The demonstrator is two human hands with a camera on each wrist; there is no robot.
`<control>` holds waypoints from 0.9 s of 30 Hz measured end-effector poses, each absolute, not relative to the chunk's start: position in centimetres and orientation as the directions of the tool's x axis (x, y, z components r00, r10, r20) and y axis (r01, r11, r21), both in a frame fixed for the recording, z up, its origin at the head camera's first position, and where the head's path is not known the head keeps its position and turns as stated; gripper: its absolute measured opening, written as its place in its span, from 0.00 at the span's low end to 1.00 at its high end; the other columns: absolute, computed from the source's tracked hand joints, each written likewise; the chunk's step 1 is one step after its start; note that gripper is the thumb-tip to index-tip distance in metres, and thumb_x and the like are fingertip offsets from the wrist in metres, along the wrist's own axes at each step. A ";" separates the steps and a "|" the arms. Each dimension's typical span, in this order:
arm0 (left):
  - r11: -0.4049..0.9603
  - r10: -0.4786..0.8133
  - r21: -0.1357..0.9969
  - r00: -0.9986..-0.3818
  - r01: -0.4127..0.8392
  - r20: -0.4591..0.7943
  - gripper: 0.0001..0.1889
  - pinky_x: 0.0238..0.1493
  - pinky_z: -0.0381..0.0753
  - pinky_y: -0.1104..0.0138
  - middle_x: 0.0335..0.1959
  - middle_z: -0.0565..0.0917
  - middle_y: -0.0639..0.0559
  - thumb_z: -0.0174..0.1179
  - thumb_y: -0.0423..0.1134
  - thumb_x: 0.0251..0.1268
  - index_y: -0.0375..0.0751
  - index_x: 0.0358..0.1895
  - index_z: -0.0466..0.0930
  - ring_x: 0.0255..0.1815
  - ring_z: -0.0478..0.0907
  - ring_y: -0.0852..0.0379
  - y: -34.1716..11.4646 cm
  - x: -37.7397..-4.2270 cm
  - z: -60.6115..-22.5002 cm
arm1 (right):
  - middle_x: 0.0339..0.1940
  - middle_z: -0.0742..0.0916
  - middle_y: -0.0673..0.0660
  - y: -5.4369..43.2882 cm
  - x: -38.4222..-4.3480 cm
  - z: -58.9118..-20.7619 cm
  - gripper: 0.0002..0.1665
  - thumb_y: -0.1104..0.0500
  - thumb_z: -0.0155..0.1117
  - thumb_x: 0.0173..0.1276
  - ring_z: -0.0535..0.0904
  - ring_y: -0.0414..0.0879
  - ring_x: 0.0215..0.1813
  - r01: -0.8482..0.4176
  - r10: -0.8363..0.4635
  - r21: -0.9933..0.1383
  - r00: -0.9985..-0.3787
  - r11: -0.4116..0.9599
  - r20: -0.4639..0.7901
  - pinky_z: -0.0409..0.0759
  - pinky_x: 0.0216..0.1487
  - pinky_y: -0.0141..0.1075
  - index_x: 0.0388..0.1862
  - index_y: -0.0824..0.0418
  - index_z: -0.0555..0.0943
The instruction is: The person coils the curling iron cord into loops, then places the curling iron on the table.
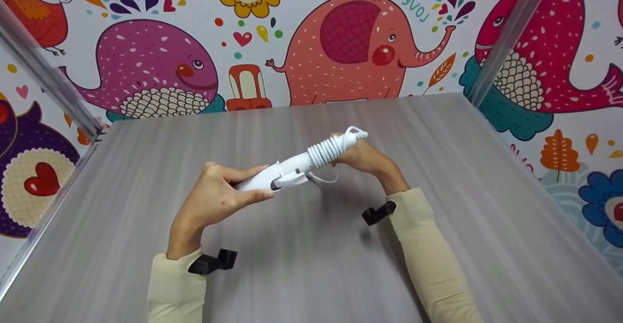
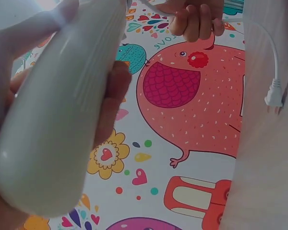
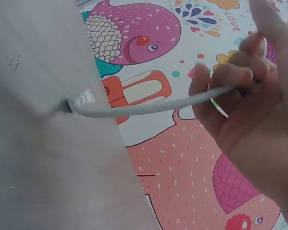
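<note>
A white curling iron [image 1: 295,162], tilted up toward the right, is held above the table. My left hand [image 1: 214,195] grips its thick, rounded end between thumb and fingers; the left wrist view shows that smooth white end [image 2: 50,129] up close. Several turns of white power cord [image 1: 325,152] circle the slimmer handle. Partly behind the handle's tip is my right hand [image 1: 365,156]. Its curled fingers hold the loose length of cord [image 3: 149,111] in the right wrist view. From there the cord hangs down to a two-pin plug [image 2: 274,93].
Below both hands spreads a grey wood-grain table [image 1: 292,264]. Printed panels with cartoon animals [image 1: 350,45] rise at the back and sides. Metal posts [image 1: 511,41] stand at the back corners. A black mount [image 1: 212,261] sits on each sleeve cuff.
</note>
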State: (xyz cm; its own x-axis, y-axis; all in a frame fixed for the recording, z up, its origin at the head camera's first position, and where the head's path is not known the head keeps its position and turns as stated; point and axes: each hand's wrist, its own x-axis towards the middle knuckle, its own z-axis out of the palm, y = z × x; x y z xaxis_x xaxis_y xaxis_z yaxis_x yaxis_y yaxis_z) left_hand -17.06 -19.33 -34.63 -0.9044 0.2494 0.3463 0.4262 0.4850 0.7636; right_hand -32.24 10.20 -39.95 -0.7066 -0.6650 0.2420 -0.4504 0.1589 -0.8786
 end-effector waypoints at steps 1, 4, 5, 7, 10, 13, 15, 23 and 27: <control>0.488 0.268 0.756 -0.900 0.435 0.345 0.25 0.33 0.81 0.70 0.45 0.90 0.44 0.79 0.44 0.49 0.42 0.52 0.86 0.33 0.84 0.58 -19.4 -17.1 -34.6 | 0.33 0.83 0.48 10.4 -32.3 -40.1 0.08 0.65 0.64 0.66 0.77 0.41 0.36 -0.448 -0.691 -0.887 -0.677 0.115 0.252 0.80 0.41 0.35 0.39 0.70 0.80; 0.503 0.335 0.736 -0.887 0.454 0.318 0.25 0.32 0.79 0.70 0.42 0.91 0.45 0.79 0.46 0.49 0.42 0.52 0.87 0.29 0.82 0.60 -19.9 -17.1 -34.6 | 0.36 0.83 0.49 11.0 -32.6 -40.3 0.09 0.65 0.64 0.66 0.77 0.42 0.40 -0.446 -0.768 -0.895 -0.572 -0.004 0.288 0.78 0.42 0.32 0.42 0.71 0.78; 0.505 0.359 0.730 -0.882 0.460 0.307 0.25 0.32 0.79 0.70 0.42 0.91 0.45 0.79 0.46 0.49 0.42 0.52 0.87 0.29 0.83 0.60 -20.0 -17.1 -34.6 | 0.37 0.83 0.50 11.0 -32.5 -40.2 0.10 0.65 0.64 0.66 0.77 0.44 0.40 -0.422 -0.776 -0.906 -0.573 0.003 0.265 0.79 0.42 0.32 0.42 0.70 0.79; 0.506 0.400 0.734 -0.877 0.453 0.267 0.25 0.31 0.79 0.70 0.42 0.90 0.46 0.79 0.47 0.48 0.44 0.51 0.87 0.30 0.83 0.61 -20.2 -17.0 -34.5 | 0.36 0.85 0.50 11.1 -32.4 -40.1 0.11 0.63 0.67 0.65 0.78 0.44 0.39 -0.403 -0.772 -0.913 -0.600 0.067 0.208 0.79 0.41 0.32 0.42 0.71 0.81; 0.498 0.457 0.735 -0.860 0.459 0.228 0.25 0.28 0.79 0.71 0.43 0.90 0.47 0.79 0.48 0.47 0.45 0.51 0.87 0.29 0.82 0.61 -20.4 -17.0 -34.4 | 0.29 0.86 0.48 11.0 -32.2 -40.0 0.12 0.58 0.73 0.63 0.77 0.41 0.34 -0.358 -0.699 -0.901 -0.710 0.245 0.092 0.77 0.37 0.33 0.36 0.67 0.85; 0.515 0.484 0.732 -0.856 0.447 0.182 0.26 0.26 0.77 0.71 0.44 0.90 0.46 0.79 0.49 0.47 0.46 0.52 0.87 0.27 0.80 0.62 -20.4 -16.9 -34.3 | 0.22 0.83 0.47 11.2 -32.4 -40.3 0.16 0.53 0.77 0.60 0.71 0.40 0.28 -0.375 -0.635 -0.863 -0.768 0.338 0.085 0.69 0.31 0.33 0.29 0.66 0.86; 0.546 0.482 0.725 -0.865 0.419 0.137 0.27 0.27 0.78 0.71 0.45 0.90 0.46 0.80 0.50 0.46 0.46 0.52 0.87 0.27 0.80 0.62 -20.3 -16.8 -34.3 | 0.21 0.81 0.47 11.4 -32.4 -40.4 0.19 0.50 0.78 0.59 0.68 0.40 0.27 -0.400 -0.614 -0.841 -0.782 0.365 0.106 0.66 0.29 0.33 0.27 0.67 0.86; 0.655 0.454 0.688 -0.890 0.313 -0.028 0.30 0.30 0.78 0.70 0.50 0.88 0.44 0.80 0.52 0.44 0.47 0.54 0.85 0.30 0.79 0.59 -19.4 -16.9 -34.5 | 0.27 0.85 0.52 11.0 -32.0 -39.6 0.14 0.47 0.77 0.59 0.72 0.43 0.31 -0.424 -0.585 -0.796 -0.804 0.433 0.110 0.71 0.31 0.33 0.31 0.56 0.89; 0.676 0.444 0.674 -0.895 0.298 -0.050 0.30 0.26 0.74 0.71 0.51 0.88 0.44 0.81 0.50 0.44 0.44 0.53 0.86 0.28 0.74 0.60 -19.2 -16.9 -34.6 | 0.31 0.87 0.57 10.6 -31.5 -38.7 0.09 0.53 0.74 0.64 0.73 0.44 0.32 -0.465 -0.589 -0.757 -0.797 0.458 0.133 0.73 0.32 0.33 0.36 0.58 0.89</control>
